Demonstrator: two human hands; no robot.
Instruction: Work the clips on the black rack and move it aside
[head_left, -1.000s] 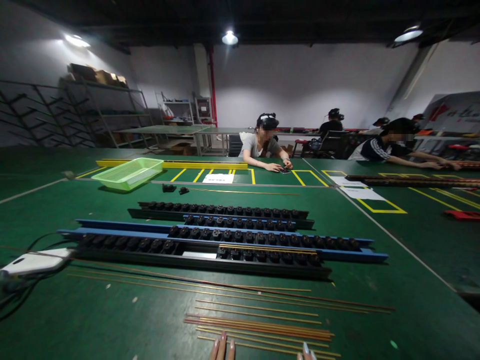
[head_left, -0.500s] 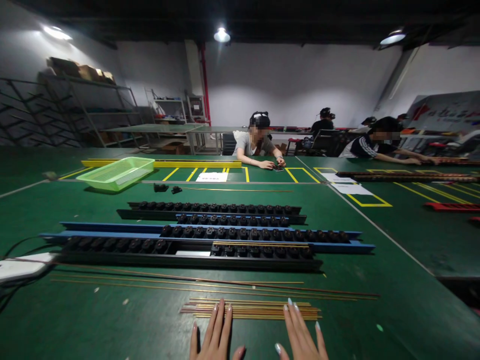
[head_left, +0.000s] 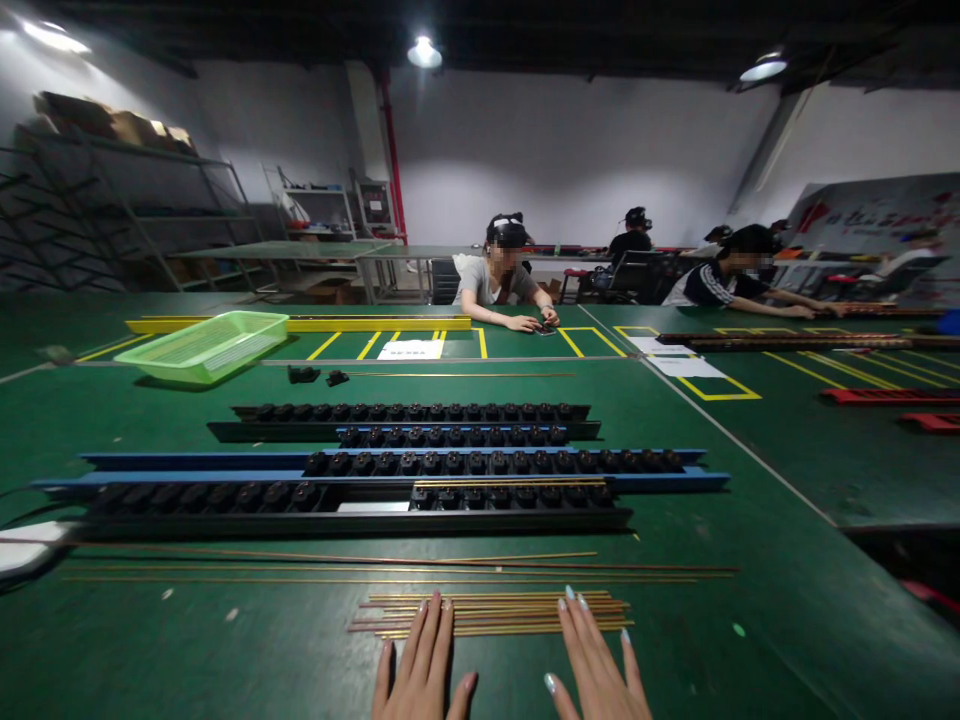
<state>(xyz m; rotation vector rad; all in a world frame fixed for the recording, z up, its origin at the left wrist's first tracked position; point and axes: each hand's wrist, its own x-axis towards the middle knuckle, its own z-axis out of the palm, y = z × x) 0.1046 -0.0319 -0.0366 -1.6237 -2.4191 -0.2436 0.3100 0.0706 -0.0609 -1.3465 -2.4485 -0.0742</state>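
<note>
My left hand (head_left: 418, 665) and my right hand (head_left: 596, 660) lie flat on the green mat, fingers spread, with nothing gripped. Their fingertips touch the near side of a tight bundle of thin brass rods (head_left: 491, 615), which lies crosswise between them. A few longer brass rods (head_left: 390, 568) lie loose beyond it. Further on stand long black rails with rows of black fittings (head_left: 405, 412) and a blue rail (head_left: 375, 462).
A green plastic basket (head_left: 202, 345) and small black parts (head_left: 304, 374) sit at the far side. A white device (head_left: 22, 548) lies at the left edge. Co-workers sit at the far and right benches, with yellow tape marks and papers on the mat.
My hands have come forward onto the mat, and the brass rods, once spread out, now lie pushed together in a tight bundle. The whole view has shifted left.
</note>
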